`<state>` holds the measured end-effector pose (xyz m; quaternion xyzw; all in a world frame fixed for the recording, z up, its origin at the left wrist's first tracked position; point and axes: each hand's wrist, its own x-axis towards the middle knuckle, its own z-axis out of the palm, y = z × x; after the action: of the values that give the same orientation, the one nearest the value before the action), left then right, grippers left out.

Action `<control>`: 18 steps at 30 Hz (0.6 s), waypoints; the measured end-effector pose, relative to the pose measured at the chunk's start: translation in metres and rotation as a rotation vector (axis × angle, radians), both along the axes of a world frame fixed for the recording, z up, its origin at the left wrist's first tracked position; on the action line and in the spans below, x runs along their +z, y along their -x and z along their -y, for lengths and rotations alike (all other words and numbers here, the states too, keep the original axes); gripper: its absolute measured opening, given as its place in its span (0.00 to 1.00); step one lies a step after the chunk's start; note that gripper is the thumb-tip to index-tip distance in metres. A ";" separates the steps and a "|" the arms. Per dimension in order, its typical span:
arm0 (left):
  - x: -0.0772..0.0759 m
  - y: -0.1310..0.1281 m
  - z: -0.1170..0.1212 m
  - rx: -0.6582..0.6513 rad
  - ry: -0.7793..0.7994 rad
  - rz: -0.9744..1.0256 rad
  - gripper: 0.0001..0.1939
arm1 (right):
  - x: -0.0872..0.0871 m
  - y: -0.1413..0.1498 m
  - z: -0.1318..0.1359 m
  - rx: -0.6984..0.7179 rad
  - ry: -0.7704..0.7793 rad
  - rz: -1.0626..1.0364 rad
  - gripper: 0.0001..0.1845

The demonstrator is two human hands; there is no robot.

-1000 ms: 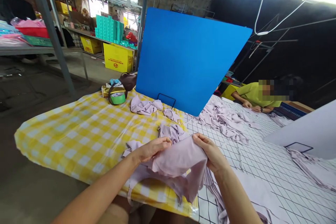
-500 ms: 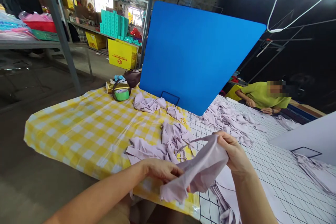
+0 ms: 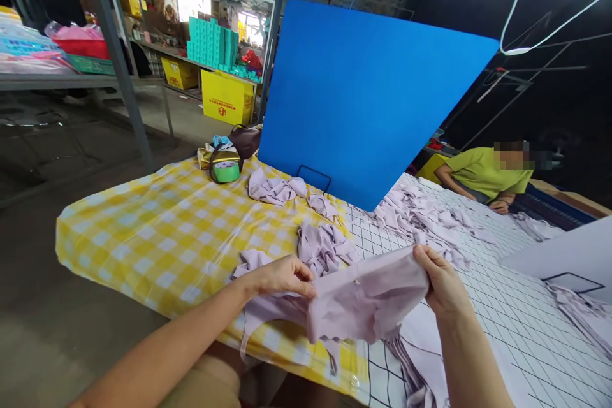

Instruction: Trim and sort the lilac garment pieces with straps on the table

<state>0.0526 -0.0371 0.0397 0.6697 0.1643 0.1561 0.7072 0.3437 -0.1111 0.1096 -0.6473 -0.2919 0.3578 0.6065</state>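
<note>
A pale lilac fabric garment with thin straps [image 3: 368, 299] is stretched between my two hands, above the table's near edge. My left hand [image 3: 287, 277] pinches its left upper edge between thumb and fingers. At the upper right corner, my right hand [image 3: 437, 277] is closed on the cloth. One strap and part of the garment hang below on the left; its exact kind I cannot make out. Just beyond lies a crumpled heap of the same lilac fabric [image 3: 325, 245]. Beneath my right forearm is a stack of lilac pieces [image 3: 411, 363].
A blue board [image 3: 373, 95] stands on the table behind the heaps. Yellow checked cloth [image 3: 157, 229] covers the left side, white grid cloth [image 3: 516, 312] the right. Green tape [image 3: 225, 171] sits at the back. A person in a lime shirt [image 3: 478, 172] works at the far right.
My left hand has moved up from inside the garment to its upper edge. The cloth is now spread wider between both hands, and my right hand has shifted slightly right.
</note>
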 end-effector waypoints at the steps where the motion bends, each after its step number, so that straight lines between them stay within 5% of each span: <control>1: 0.001 0.000 0.000 -0.026 0.049 0.025 0.15 | -0.003 0.000 -0.003 -0.030 -0.009 0.000 0.19; 5: 0.009 -0.009 0.005 -0.022 0.258 0.149 0.16 | -0.018 0.012 -0.016 -0.067 0.049 0.164 0.17; 10: 0.018 -0.021 0.009 0.051 0.416 0.257 0.16 | -0.035 0.043 -0.020 0.055 0.150 0.302 0.15; 18: 0.020 -0.019 0.007 0.000 0.457 0.309 0.21 | -0.039 0.078 0.038 0.411 0.278 0.169 0.27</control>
<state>0.0714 -0.0444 0.0601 0.4612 0.0857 0.2152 0.8565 0.2659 -0.1491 0.0702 -0.6792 -0.4148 0.4548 0.3998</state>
